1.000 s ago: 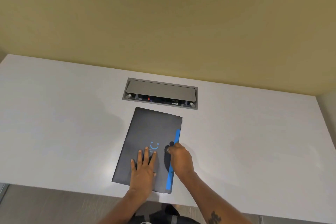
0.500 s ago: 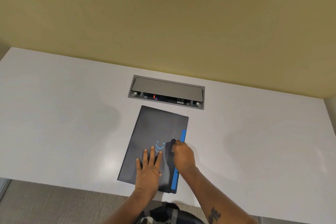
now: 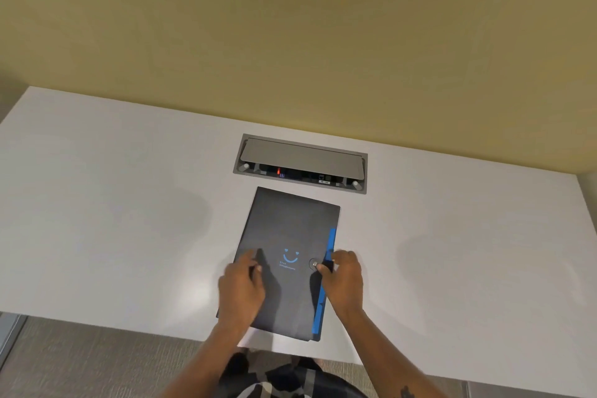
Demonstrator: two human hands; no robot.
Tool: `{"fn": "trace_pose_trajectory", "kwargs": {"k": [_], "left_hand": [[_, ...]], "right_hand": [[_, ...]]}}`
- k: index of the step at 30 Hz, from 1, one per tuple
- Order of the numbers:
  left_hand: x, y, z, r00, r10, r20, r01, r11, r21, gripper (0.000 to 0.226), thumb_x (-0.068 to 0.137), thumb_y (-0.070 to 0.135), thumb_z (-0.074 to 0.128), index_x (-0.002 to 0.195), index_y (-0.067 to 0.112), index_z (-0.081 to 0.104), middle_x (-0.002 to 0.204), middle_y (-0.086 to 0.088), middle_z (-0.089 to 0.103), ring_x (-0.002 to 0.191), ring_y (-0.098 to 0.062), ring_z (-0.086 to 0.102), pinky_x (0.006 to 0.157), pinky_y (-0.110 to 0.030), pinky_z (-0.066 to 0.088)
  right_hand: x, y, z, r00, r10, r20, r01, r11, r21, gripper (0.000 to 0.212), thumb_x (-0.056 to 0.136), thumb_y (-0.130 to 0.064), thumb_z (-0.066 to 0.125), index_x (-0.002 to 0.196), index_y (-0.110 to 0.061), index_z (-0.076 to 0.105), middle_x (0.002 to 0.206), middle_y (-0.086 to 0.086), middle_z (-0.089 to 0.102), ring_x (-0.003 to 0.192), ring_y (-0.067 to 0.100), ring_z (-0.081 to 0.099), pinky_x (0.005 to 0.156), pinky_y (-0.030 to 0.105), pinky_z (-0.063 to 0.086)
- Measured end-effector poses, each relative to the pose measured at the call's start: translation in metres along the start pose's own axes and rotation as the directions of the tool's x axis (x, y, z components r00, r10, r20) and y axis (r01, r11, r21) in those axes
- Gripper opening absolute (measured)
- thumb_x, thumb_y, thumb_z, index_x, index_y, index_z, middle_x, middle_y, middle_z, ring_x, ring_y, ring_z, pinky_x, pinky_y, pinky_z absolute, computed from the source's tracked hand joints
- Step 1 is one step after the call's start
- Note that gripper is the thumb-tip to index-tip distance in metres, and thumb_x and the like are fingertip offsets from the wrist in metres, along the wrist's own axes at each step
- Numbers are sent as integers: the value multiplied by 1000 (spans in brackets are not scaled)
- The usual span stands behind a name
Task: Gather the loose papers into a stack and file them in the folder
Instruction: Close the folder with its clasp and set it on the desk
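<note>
A dark grey folder (image 3: 290, 236) is seen lying closed and flat on the white tabletop (image 3: 113, 220), near the middle of the front edge, with its near end reaching almost to that edge and its far end lying just short of a recessed grey cable box (image 3: 302, 162) that is set into the tabletop towards the back edge. The folder is turned slightly, so that its far end leans to the right. A small blue smiling face (image 3: 290, 256) is printed on the cover, and a blue strip (image 3: 325, 281) is shown along the right long side of the folder. A round snap button (image 3: 314, 264) is seen on the cover near that right side. The left hand (image 3: 240, 287) is laid over the left edge of the folder, its fingers loosely curled and apart from one another, nothing being clamped in it. The right hand (image 3: 342, 281) is placed at the right edge, with the thumb tip set just beside the snap button and the fingers bent over the blue strip; whether the closure tab is actually pinched cannot be told. The two hands are held apart, one at each long side of the folder. No loose papers are visible on the tabletop. A tattoo is partly seen on the right forearm at the bottom of the view.
</note>
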State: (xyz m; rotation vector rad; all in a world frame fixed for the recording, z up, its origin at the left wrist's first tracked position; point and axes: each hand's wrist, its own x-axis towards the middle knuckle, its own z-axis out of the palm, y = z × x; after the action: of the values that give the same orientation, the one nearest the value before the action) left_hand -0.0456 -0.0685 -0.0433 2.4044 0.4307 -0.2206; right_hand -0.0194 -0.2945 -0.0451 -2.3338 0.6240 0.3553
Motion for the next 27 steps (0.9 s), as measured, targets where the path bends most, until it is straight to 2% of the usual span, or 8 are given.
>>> {"fn": "trace_pose_trajectory", "kwargs": {"k": [3,7,12,14,16,20,23,27], "left_hand": [[14,-21,-23,985,-167,-46,167,986,-17,36,95,18,67,132,15,64,121,-8,75,109,-31,71,97,-46,59],[10,-38,-30,956,-265,125,274,960,-62,37,97,15,67,134,9,62,134,-14,69,120,-34,67,109,-45,52],[2,-40,-38,919,-328,218,369,911,-185,34,97,20,69,130,14,63,119,0,64,112,-27,66,103,-41,53],[1,-48,-46,905,-367,216,416,872,-259,32,96,23,70,127,15,62,116,3,65,106,-22,65,99,-39,54],[1,-62,-55,895,-396,205,444,836,-323,31,95,26,71,124,17,63,116,0,69,106,-23,67,99,-40,56],[0,-94,-86,878,-452,155,469,751,-465,26,97,27,69,121,20,64,111,-1,69,106,-25,67,99,-46,55],[2,-121,-115,865,-482,139,472,688,-552,25,98,30,67,121,22,67,116,-2,68,112,-28,65,105,-50,51],[16,-155,-154,842,-532,93,469,636,-613,29,97,31,68,125,22,70,126,-4,69,124,-29,60,114,-51,44]], "right_hand": [[-13,14,-2,985,171,7,-171,977,124,46,88,-33,84,123,-9,66,118,4,67,106,24,68,90,33,54],[-30,22,3,975,209,81,-221,955,200,29,88,-25,85,108,-12,69,98,1,72,86,17,68,93,32,59],[-43,16,13,956,257,141,-289,908,304,22,88,-17,84,103,-15,69,101,2,75,89,14,71,75,17,54],[-46,9,18,948,265,174,-311,885,348,23,88,-16,84,105,-16,70,102,2,76,92,17,73,79,23,59],[-51,-3,25,945,243,220,-311,878,363,22,89,-17,83,107,-17,70,103,1,75,94,18,73,81,26,61],[-65,-43,40,938,160,307,-281,870,405,15,93,-20,80,102,-21,69,102,-2,73,89,15,70,65,13,52],[-73,-74,56,918,104,383,-286,842,457,16,93,-20,80,104,-24,69,107,-3,74,95,13,70,69,15,53],[-79,-119,80,883,-12,469,-248,836,490,23,95,-25,78,109,-36,62,107,-18,68,96,7,68,72,14,56]]}}
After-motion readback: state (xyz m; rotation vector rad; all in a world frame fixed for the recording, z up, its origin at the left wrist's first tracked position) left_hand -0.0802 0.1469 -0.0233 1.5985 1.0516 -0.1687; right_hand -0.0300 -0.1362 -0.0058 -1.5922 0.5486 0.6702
